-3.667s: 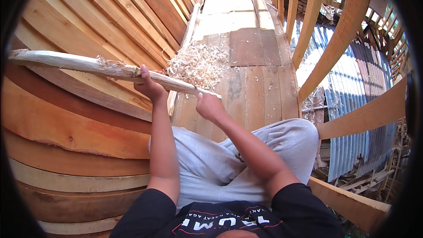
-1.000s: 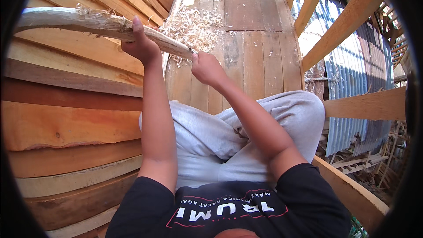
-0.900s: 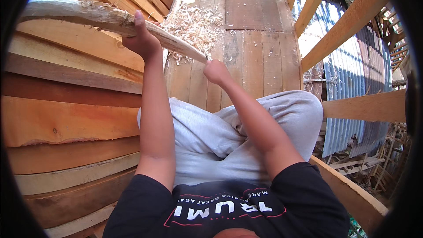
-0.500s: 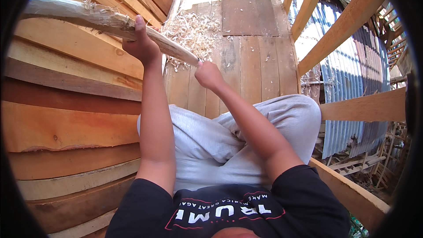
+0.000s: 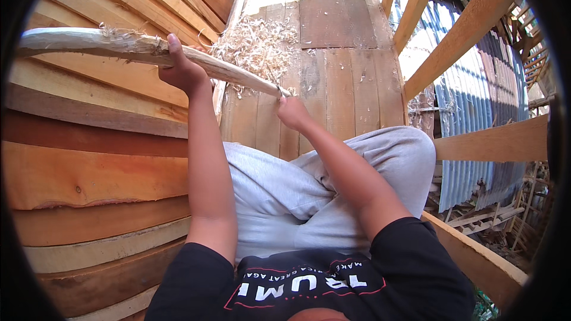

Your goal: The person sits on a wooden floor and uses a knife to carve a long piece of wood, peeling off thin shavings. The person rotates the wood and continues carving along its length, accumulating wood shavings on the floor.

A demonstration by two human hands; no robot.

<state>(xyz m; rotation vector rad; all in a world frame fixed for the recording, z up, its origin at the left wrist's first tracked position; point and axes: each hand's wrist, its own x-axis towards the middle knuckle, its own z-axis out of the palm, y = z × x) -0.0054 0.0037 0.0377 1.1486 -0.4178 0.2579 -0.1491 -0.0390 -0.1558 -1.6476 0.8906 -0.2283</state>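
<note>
A long, pale, peeled wooden pole (image 5: 229, 70) slants across in front of me, from the upper left down to the middle. Curled shavings and loose fibres cling to its upper side. My left hand (image 5: 183, 72) is closed around the pole about halfway along, thumb up. My right hand (image 5: 293, 113) is closed at the pole's near right end. From its fingers a knife (image 5: 275, 85) with a thin dark blade crosses the wood; the handle is hidden in my fist.
Curly wood shavings (image 5: 256, 47) lie heaped on the plank floor (image 5: 339, 86) beyond the pole. A wall of stacked boards (image 5: 95, 172) rises on my left. Wooden railing posts (image 5: 458, 35) stand on the right, with corrugated metal sheets (image 5: 464, 107) outside. My crossed legs (image 5: 380, 154) are below my arms.
My right hand has moved slightly right and down, with the knife blade now showing near the pole's end. My left hand and the pole have shifted a little left and lower.
</note>
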